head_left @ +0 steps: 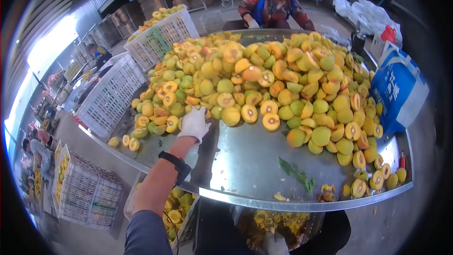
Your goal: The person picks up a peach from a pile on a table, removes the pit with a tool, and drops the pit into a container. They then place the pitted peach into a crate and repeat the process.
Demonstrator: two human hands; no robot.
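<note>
My left hand (195,125), in a white glove, reaches over the metal table to the near edge of a big heap of halved yellow peaches (231,78). Its fingers stretch out against the fruit, and I see nothing gripped in them. Several peach halves show a pit or hollow on the cut face. Low in view, my right hand (276,244), also white-gloved, is below the table edge, over a container of yellow fruit scraps (273,219). Its fingers are too hidden to show whether they hold anything.
The metal table (245,160) has a raised rim, with leaves (297,174) on it. White crates (113,94) flank its left side; another crate (89,193) stands on the floor. A blue bag (396,89) hangs at the right. A co-worker (273,4) sits across the table.
</note>
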